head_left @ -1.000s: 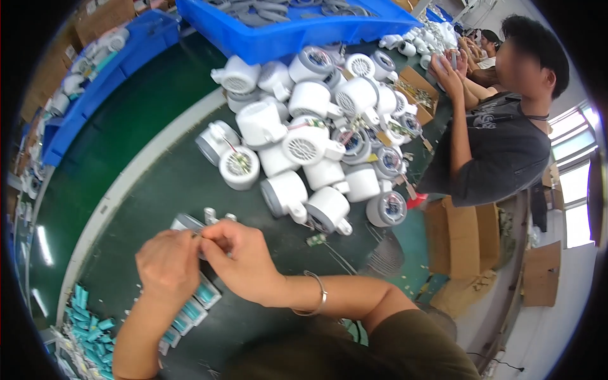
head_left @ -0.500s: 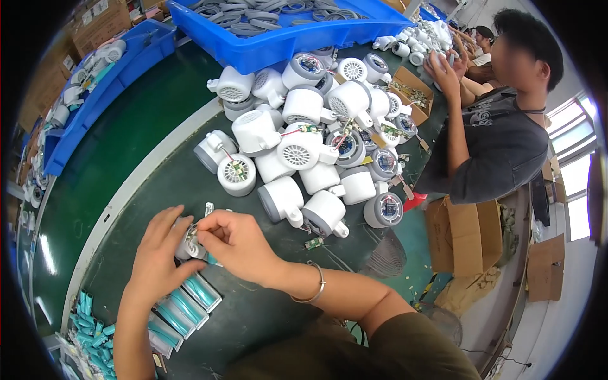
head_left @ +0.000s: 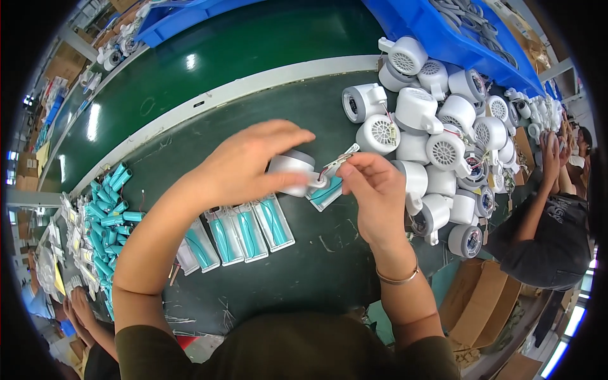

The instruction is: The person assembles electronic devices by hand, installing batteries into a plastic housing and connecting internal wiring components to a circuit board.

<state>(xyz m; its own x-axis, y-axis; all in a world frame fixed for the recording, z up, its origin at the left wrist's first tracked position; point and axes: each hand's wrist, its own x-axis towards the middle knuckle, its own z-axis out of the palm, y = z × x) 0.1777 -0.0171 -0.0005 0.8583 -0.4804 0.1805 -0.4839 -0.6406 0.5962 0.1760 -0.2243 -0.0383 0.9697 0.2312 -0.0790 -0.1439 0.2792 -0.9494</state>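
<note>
In front of me, my left hand (head_left: 250,166) curls around a white round housing (head_left: 292,166), thumb across its side. My right hand (head_left: 375,193) pinches a small narrow circuit board (head_left: 339,163) by its end; dark reddish wires run from it to the housing's short stem. Partly under the housing lies an open white case (head_left: 327,195) with a turquoise cell in it. Several more open white cases (head_left: 246,234) with turquoise cylindrical cells and dark wires stand in a row nearer me, just below my left forearm.
Many white housings (head_left: 415,111) are heaped at right, against a blue bin (head_left: 437,38) of grey rings. Loose turquoise cells (head_left: 104,218) pile up at left beside white parts (head_left: 76,244). A green belt (head_left: 253,47) runs behind. Co-workers sit at right (head_left: 544,228) and lower left.
The view has swung right to left, so the heap now sits farther right. My right hand has drawn the small board away from the housing, and its wires show between them.
</note>
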